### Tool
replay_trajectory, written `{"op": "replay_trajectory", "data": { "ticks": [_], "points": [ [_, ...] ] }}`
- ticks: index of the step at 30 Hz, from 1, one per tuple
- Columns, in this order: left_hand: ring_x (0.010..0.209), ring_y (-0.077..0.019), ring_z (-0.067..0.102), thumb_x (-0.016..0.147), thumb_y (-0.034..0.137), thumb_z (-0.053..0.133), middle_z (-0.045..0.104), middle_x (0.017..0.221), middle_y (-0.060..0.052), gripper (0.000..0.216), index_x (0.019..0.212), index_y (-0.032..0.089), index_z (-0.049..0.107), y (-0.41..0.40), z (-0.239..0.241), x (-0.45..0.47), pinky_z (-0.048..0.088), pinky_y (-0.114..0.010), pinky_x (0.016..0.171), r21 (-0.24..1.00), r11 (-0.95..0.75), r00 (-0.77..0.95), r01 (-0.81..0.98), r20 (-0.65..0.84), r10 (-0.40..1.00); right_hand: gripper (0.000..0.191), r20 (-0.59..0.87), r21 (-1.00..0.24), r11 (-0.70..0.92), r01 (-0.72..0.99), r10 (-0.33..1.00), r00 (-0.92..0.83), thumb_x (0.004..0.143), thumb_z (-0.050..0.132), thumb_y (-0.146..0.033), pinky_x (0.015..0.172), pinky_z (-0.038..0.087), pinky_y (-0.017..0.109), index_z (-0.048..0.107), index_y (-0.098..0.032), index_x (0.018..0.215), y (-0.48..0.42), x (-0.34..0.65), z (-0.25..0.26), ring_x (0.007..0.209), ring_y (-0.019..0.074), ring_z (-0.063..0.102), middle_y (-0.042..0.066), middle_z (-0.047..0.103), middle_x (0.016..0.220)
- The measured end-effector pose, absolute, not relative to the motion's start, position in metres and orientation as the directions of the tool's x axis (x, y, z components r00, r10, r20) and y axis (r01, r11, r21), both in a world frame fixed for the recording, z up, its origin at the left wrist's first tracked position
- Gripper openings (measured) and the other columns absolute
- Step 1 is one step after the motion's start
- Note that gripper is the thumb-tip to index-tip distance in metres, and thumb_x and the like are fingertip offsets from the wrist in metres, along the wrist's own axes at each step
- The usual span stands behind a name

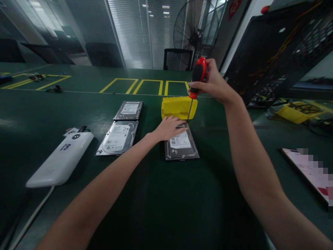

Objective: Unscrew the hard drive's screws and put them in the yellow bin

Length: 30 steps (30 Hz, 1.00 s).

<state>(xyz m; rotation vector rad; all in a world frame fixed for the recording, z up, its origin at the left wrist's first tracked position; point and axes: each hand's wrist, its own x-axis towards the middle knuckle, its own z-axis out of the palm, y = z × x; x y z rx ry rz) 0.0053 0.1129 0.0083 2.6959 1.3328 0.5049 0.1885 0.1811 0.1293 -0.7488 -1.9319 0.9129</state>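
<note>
A hard drive lies label up on the green table, its far end against a yellow plastic box. Across the drive's far part rests my left hand, flat with its fingers stretched out. My right hand grips a screwdriver by its red and black handle. The shaft points down, slightly tilted, and its tip meets the drive's far right corner, close to my left fingertips. Whether a screw sits under the tip is too small to tell. Left of these, two more hard drives lie end to end, the nearer one and the farther one.
A white power bank marked 18, with a cable, lies at the left. At the right are a phone, a yellow tray and a dark metal rack. Yellow tape outlines mark the table's far side.
</note>
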Motion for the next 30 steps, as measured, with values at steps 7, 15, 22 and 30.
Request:
{"op": "replay_trajectory", "data": {
  "ticks": [7, 15, 22, 30],
  "points": [
    [0.108, -0.0244, 0.048, 0.096, 0.050, 0.031, 0.055, 0.123, -0.007, 0.048, 0.127, 0.020, 0.051, 0.111, 0.010, 0.006, 0.037, -0.039, 0.087, 0.206, -0.616, 0.565, 0.760, 0.260, 0.783, 0.049, 0.412, -0.837, 0.525, 0.154, 0.789, -0.455, 0.069, 0.072, -0.018, 0.061, 0.060, 0.030, 0.036, -0.029, 0.101, 0.178, 0.188, 0.130, 0.073, 0.0135, 0.064, -0.001, 0.060, 0.094],
    [0.103, -0.0246, 0.046, 0.092, 0.043, 0.047, 0.053, 0.115, -0.009, 0.037, 0.116, 0.015, 0.050, 0.098, 0.023, 0.011, 0.037, -0.037, 0.089, 0.138, -0.603, 0.513, 0.786, 0.397, 0.761, 0.051, 0.397, -0.841, 0.515, 0.164, 0.794, -0.460, 0.068, 0.073, -0.022, 0.061, 0.060, 0.031, 0.036, -0.029, 0.102, 0.179, 0.188, 0.129, 0.074, 0.0146, 0.065, 0.001, 0.060, 0.098],
    [0.105, -0.0259, 0.042, 0.094, 0.042, 0.042, 0.049, 0.115, -0.008, 0.037, 0.121, 0.022, 0.056, 0.099, 0.024, 0.010, 0.035, -0.039, 0.089, 0.080, -0.636, 0.573, 0.768, 0.358, 0.737, 0.050, 0.418, -0.834, 0.529, 0.154, 0.790, -0.449, 0.068, 0.073, -0.025, 0.066, 0.058, 0.035, 0.036, -0.031, 0.102, 0.181, 0.188, 0.126, 0.075, 0.0148, 0.062, -0.001, 0.060, 0.097],
    [0.103, -0.0252, 0.042, 0.096, 0.044, 0.037, 0.048, 0.115, -0.008, 0.041, 0.127, 0.026, 0.056, 0.102, 0.022, 0.006, 0.035, -0.037, 0.086, 0.121, -0.628, 0.573, 0.769, 0.307, 0.760, 0.053, 0.419, -0.835, 0.526, 0.159, 0.796, -0.436, 0.067, 0.073, -0.025, 0.064, 0.059, 0.036, 0.035, -0.031, 0.104, 0.182, 0.188, 0.126, 0.074, 0.0157, 0.063, -0.002, 0.061, 0.092]
  ]
}}
